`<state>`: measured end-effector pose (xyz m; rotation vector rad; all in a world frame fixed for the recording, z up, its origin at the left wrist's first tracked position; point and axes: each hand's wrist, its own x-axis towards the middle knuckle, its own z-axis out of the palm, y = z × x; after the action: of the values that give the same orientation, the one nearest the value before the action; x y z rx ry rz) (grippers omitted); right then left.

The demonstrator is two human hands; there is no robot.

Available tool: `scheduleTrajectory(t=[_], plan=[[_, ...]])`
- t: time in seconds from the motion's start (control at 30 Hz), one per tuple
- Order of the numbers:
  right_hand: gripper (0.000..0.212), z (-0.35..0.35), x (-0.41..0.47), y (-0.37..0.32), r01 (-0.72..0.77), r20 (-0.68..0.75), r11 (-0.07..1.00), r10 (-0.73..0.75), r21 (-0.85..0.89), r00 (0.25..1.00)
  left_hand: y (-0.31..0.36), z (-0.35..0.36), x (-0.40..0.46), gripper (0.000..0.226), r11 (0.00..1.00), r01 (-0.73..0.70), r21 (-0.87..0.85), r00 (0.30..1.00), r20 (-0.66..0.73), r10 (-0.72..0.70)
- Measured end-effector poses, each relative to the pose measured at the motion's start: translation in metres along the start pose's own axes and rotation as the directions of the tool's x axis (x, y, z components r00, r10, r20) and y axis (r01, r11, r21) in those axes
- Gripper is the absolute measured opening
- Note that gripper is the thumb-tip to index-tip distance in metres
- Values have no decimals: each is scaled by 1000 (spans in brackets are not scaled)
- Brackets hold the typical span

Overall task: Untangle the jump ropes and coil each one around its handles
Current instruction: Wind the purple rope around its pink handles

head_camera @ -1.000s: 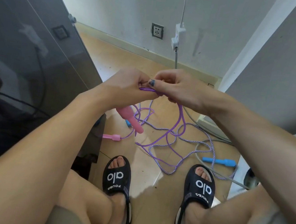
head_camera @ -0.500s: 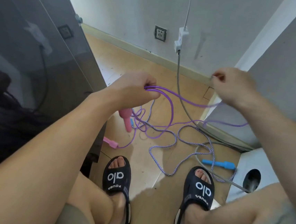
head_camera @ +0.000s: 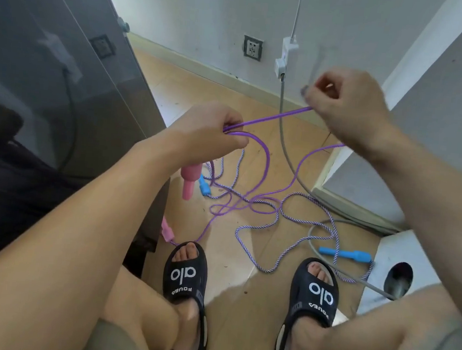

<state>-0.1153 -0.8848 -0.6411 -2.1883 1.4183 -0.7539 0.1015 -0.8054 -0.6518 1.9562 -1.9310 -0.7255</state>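
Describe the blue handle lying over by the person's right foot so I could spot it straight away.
Start at the black sandal on the right foot and look just beyond its toes, towards the white box with the round hole. There the blue handle lies flat on the wooden floor, at the end of the striped rope. Its twin blue handle lies farther off, beside the hanging pink handle.

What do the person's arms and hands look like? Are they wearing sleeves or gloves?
Both forearms are bare, with no sleeves showing. The left hand and the right hand wear no gloves, rings or watch that can be seen. One fingertip of the right hand seems to have dark nail polish, though it is blurred.
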Motion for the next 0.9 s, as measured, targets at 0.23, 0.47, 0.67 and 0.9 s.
scheduleTrajectory(t=[0.23,0.47,0.67,0.9], plan=[[31,-50,6,57,-347,-334,908,260,-235,906,-19,0,1,34,990,142,-8,989,28,-142],[33,21,-15,-11,-150,359,971,75,185,930,23,8,-1,33,993,-113,-14,992,-60,112],[44,31,-17,-25,-21,308,963,-65,267,949,16,6,1,38,993,-94,-73,992,-90,87],[33,-5,1,-9,86,68,993,-81,-78,994,0,4,4,34,999,41,8,997,65,-42]])
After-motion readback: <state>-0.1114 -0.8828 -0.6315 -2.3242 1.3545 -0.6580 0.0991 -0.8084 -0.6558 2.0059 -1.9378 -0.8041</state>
